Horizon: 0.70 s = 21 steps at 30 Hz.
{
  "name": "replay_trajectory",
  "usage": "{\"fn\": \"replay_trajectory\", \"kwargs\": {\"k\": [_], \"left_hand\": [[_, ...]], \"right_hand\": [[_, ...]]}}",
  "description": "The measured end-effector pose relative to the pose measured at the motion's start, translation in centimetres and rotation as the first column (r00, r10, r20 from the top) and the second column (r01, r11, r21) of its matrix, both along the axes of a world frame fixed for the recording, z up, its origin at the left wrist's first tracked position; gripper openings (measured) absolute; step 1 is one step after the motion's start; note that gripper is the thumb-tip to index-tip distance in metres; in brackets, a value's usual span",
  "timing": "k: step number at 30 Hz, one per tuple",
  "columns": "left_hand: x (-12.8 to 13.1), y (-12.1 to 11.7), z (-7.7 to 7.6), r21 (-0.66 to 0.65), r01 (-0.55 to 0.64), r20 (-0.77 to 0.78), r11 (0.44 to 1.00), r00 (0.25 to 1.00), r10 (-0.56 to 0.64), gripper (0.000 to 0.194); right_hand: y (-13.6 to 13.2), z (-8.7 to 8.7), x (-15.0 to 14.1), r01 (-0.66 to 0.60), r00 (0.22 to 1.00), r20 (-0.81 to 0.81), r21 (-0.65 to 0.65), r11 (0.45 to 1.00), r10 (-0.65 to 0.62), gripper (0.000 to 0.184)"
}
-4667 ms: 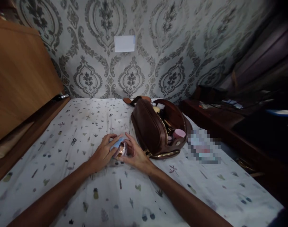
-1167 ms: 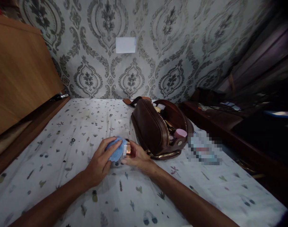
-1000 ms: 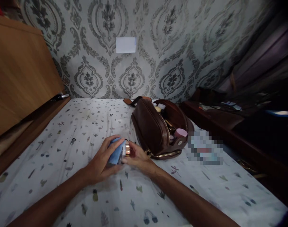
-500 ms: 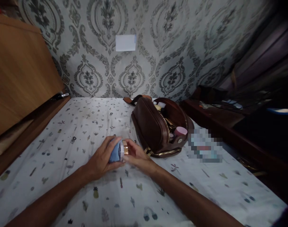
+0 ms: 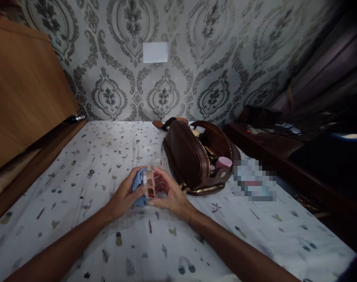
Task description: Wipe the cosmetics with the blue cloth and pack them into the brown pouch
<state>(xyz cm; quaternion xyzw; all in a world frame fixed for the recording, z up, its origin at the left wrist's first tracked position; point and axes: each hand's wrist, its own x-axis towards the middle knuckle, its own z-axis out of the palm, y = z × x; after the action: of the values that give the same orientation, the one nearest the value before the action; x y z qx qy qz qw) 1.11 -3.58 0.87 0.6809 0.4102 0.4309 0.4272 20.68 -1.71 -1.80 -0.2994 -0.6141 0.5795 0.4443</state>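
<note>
Head cam: left hand (image 5: pixel 122 199) grips a clear-and-gold jar (image 5: pixel 150 184) with a blue cloth (image 5: pixel 136 182), right hand (image 5: pixel 176 199) curls by its lid end, can't tell if gripping. Looks unfinished imo: 1 jar not set down, brown bag (image 5: pixel 184 152) unzipped nearby, remaining work unclear.

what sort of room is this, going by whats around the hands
Probably a bedroom or other room at home: a white patterned sheet covers the surface, ornate wallpaper lines the wall behind, and a wooden cabinet stands at the left.
</note>
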Motion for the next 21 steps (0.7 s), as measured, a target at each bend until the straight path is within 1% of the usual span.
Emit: {"fn": "replay_trajectory", "kwargs": {"k": [2, 3, 4, 6, 8, 9, 11, 12, 14, 16, 17, 19, 21], "left_hand": [[0.2, 0.2, -0.2, -0.075, -0.031, 0.11, 0.997, 0.993, 0.039, 0.056], [0.3, 0.3, -0.4, -0.11, -0.04, 0.174, 0.993, 0.983, 0.059, 0.056], [0.4, 0.4, -0.6, -0.149, -0.039, 0.242, 0.988, 0.967, 0.075, 0.056], [0.7, 0.6, -0.8, -0.258, -0.026, 0.366, 0.966, 0.922, 0.123, 0.059], [1.2, 0.7, -0.8, -0.397, -0.006, 0.448, 0.918, 0.872, 0.199, 0.064], [1.5, 0.6, -0.6, -0.465, 0.005, 0.464, 0.886, 0.853, 0.239, 0.066], [1.9, 0.5, -0.2, -0.561, 0.011, 0.459, 0.828, 0.836, 0.3, 0.067], [2.0, 0.4, 0.0, -0.587, 0.005, 0.448, 0.809, 0.835, 0.319, 0.067], [2.0, 0.3, 0.3, -0.609, -0.039, 0.404, 0.792, 0.844, 0.353, 0.067], [1.8, 0.3, 0.3, -0.606, -0.136, 0.319, 0.784, 0.861, 0.396, 0.067], [1.7, 0.3, 0.2, -0.587, -0.187, 0.271, 0.788, 0.871, 0.409, 0.066], [1.4, 0.4, 0.0, -0.506, -0.241, 0.206, 0.828, 0.898, 0.388, 0.06], [1.1, 0.5, -0.2, -0.418, -0.236, 0.188, 0.877, 0.922, 0.338, 0.054]], "right_hand": [[0.1, -0.2, 0.0, 0.016, 1.0, -0.019, -0.008, 1.0, -0.016, 0.104], [0.2, -0.2, 0.0, 0.03, 0.999, -0.018, -0.003, 1.0, -0.03, 0.105], [0.2, -0.3, 0.0, 0.051, 0.999, -0.006, 0.017, 0.999, -0.051, 0.101], [0.5, -0.1, 0.1, 0.096, 0.994, 0.04, 0.085, 0.992, -0.099, 0.084], [0.6, 0.2, 0.2, 0.127, 0.988, 0.067, 0.148, 0.981, -0.138, 0.069], [0.7, 0.4, 0.3, 0.133, 0.987, 0.067, 0.165, 0.977, -0.146, 0.066], [0.8, 0.7, 0.3, 0.126, 0.989, 0.057, 0.175, 0.976, -0.138, 0.067], [0.7, 0.9, 0.2, 0.113, 0.991, 0.05, 0.169, 0.979, -0.123, 0.069], [0.6, 1.2, 0.1, 0.074, 0.997, 0.026, 0.125, 0.989, -0.077, 0.072], [0.4, 1.4, 0.0, 0.038, 0.999, -0.008, 0.047, 0.998, -0.038, 0.072], [0.3, 1.5, 0.0, 0.027, 0.999, -0.026, 0.007, 1.0, -0.026, 0.07], [0.2, 1.7, -0.1, 0.021, 0.998, -0.063, -0.058, 0.998, -0.024, 0.067], [0.1, 1.8, -0.2, 0.03, 0.994, -0.098, -0.098, 0.995, -0.04, 0.067]]}}
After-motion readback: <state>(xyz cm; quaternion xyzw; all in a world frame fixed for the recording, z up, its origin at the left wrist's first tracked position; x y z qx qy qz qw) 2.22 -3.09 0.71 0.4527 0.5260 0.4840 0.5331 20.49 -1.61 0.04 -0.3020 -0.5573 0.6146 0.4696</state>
